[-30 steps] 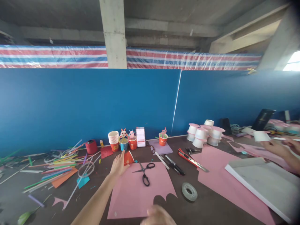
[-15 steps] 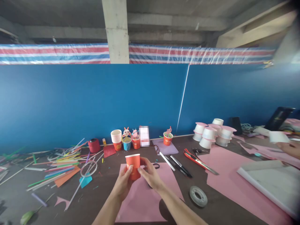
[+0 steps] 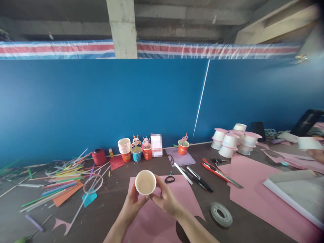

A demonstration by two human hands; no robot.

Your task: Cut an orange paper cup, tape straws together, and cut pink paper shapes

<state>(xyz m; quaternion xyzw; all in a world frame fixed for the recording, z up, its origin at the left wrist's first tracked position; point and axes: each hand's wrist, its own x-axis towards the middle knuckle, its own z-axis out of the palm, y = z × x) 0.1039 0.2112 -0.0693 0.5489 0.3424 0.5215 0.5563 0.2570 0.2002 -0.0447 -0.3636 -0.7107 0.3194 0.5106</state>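
A paper cup point(image 3: 145, 182) is tipped so that its open mouth and pale inside face me. My left hand point(image 3: 133, 204) wraps its left side, and my right hand point(image 3: 165, 199) grips it from the right, thumbs near each other at the lower rim. The cup's outer wall is hidden from this angle. Beneath both hands lies a pink paper sheet point(image 3: 149, 222) with a dark round cut-out at its right. A pair of scissors, its black handle loop point(image 3: 169, 179) showing, lies partly behind my right hand.
Drinking straws point(image 3: 63, 182) are heaped at left. Stacked cups point(image 3: 124, 148) and decorated cups point(image 3: 137, 154) line the blue partition. Pens point(image 3: 198, 179), a box cutter point(image 3: 220, 172) and a tape roll point(image 3: 221, 214) lie right. Further right are white cup pairs point(image 3: 229, 143) and another person's hand point(image 3: 316, 155).
The cup has tilted from upright, its orange wall showing, to mouth toward me. Both hands have turned with it and still hold it. The view has shifted slightly.
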